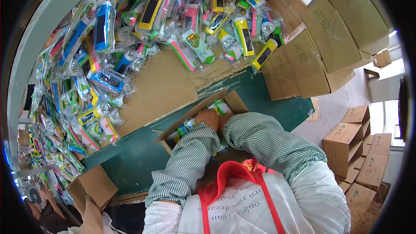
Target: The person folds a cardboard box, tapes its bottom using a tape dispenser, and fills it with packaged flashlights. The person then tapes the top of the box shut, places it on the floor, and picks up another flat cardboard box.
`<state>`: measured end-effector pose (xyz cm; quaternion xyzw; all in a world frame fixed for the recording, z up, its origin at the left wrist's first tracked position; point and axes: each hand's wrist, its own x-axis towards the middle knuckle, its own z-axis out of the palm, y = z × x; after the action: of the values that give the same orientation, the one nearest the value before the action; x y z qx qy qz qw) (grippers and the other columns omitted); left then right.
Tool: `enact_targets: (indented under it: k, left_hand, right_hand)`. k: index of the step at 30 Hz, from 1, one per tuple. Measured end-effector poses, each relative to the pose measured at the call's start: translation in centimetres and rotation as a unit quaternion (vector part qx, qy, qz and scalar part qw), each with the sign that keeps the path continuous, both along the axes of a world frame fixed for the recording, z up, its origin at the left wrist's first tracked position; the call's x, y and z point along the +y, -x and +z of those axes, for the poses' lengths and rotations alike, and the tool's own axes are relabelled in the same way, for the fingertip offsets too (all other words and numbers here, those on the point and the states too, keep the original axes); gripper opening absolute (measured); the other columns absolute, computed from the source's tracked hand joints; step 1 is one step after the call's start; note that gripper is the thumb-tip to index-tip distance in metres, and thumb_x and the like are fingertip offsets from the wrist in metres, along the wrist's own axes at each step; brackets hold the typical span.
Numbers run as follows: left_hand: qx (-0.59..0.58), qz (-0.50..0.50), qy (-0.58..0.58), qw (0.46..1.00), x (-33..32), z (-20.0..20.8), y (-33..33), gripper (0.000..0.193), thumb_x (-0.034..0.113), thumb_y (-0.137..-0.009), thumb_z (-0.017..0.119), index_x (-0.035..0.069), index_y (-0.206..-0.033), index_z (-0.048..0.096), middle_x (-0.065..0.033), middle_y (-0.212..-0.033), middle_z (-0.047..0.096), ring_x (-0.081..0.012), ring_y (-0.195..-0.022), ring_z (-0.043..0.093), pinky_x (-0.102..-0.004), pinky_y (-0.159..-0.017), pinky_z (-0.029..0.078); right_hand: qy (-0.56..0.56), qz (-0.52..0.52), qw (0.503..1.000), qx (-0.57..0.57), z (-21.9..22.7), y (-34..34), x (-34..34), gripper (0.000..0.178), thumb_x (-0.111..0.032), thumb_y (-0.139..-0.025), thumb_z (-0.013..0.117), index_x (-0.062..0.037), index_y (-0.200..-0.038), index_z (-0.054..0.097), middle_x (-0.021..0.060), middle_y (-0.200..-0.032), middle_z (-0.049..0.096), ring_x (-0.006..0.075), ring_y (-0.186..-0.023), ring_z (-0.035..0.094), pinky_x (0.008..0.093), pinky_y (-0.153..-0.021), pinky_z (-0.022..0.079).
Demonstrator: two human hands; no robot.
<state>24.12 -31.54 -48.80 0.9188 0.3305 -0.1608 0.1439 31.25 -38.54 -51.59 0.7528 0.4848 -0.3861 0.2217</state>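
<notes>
Both of my hands reach down into an open cardboard box on the green table edge in front of me. In it lie several plastic-bagged, brightly coloured items, partly covered by my arms. My left hand is bent over the packed items near the box's middle. Close beside it, my right hand is mostly covered by its striped sleeve. The fingers of both hands are hidden, so any grip cannot be made out.
Beyond the box, bagged torch-shaped items are heaped on flattened cardboard over the green table. Cartons are stacked at the right, more cartons on the floor. At lower left, another person's hand is by an open box.
</notes>
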Motion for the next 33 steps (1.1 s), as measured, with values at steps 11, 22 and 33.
enact_targets:
  k: [11, 22, 33]
  left_hand:
    - [-0.145, -0.148, 0.206, 0.956, 3.3, 13.4, 4.6, 0.019, 0.018, -0.087, 0.053, 0.001, -0.092, 0.061, -0.0146, -0.080, 0.066, -0.0231, -0.076, 0.066, -0.0348, -0.065, 0.051]
    - [-0.415, 0.228, 0.148, 0.868, 25.2, -4.3, -5.6, 0.058, 0.021, -0.077, 0.067, -0.004, -0.124, 0.044, -0.0179, -0.106, 0.061, -0.0268, -0.096, 0.060, -0.0389, -0.085, 0.046]
    - [-0.376, 0.301, 0.587, 0.651, 22.5, 6.6, -3.4, 0.050, 0.001, -0.079, 0.064, -0.002, -0.124, 0.044, -0.0106, -0.117, 0.056, -0.0199, -0.106, 0.056, -0.0335, -0.090, 0.046]
  right_hand:
    - [-0.136, 0.168, 0.975, 0.052, 17.1, -1.5, 0.3, 0.030, -0.035, -0.085, 0.055, -0.0091, -0.091, 0.069, 0.0136, -0.088, 0.068, 0.0307, -0.081, 0.066, 0.0448, -0.073, 0.051]
    - [-0.389, -0.103, 0.912, 0.079, 7.8, -16.1, 19.1, 0.055, -0.028, -0.077, 0.068, -0.0002, -0.119, 0.047, 0.0218, -0.104, 0.062, 0.0360, -0.099, 0.060, 0.0423, -0.086, 0.047]
    - [-0.388, -0.089, 0.856, 0.329, 9.1, -14.8, 17.3, 0.073, -0.034, -0.067, 0.077, 0.0015, -0.123, 0.046, 0.0203, -0.110, 0.062, 0.0309, -0.102, 0.060, 0.0372, -0.090, 0.045]
